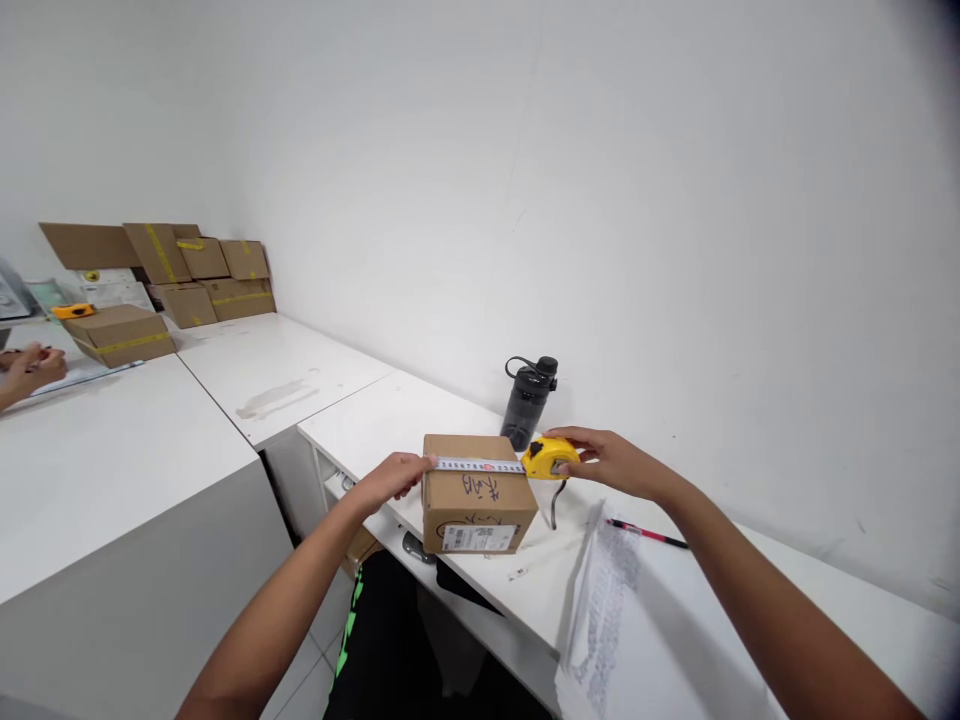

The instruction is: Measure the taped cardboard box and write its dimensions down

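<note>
A small cardboard box [450, 500] sits on the white desk, with black handwriting on its top and a white label on its front side. Across its top runs the pulled-out blade of a yellow tape measure [541, 458]. My right hand [604, 460] grips the tape measure's case at the box's right edge, fingers closed around it. At the left edge of the box, my left hand [397, 477] pinches the blade's end between thumb and finger. A dark wrist strap [556, 505] hangs from the case.
Behind the box stands a dark water bottle [529, 400]. Paper sheets [660, 620] with a red-and-black pen [646, 533] lie at right. Several cardboard boxes [240, 300] are stacked far left, near another tape measure [73, 311] and another person's hand [34, 368].
</note>
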The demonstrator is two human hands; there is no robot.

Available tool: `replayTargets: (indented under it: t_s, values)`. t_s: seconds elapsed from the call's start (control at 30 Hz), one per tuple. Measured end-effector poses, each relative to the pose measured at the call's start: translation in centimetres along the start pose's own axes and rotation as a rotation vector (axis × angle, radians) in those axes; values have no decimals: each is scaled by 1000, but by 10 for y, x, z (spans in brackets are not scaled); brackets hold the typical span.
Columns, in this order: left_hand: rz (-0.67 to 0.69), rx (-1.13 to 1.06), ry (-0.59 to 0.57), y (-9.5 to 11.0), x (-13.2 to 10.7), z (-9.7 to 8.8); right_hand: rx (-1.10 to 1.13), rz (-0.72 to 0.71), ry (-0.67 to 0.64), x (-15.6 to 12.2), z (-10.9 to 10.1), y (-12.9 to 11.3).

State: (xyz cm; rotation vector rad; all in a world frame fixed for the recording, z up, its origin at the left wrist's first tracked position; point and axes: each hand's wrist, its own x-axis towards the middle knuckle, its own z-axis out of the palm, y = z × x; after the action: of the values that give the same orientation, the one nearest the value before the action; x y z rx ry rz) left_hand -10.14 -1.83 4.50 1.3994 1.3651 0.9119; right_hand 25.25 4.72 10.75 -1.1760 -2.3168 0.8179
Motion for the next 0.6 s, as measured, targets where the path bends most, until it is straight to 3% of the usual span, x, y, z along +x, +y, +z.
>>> replayTargets:
  t_s: [0.23, 0.43, 0.6]
  values:
    - [-46, 68, -18, 7, -1, 8, -53, -16, 27, -2, 6, -8]
    - [47, 78, -126, 6, 5, -2, -124, -67, 37, -9, 6, -12]
    - [115, 68, 16, 28, -17, -26, -211, -173, 147, -32, -4, -23]
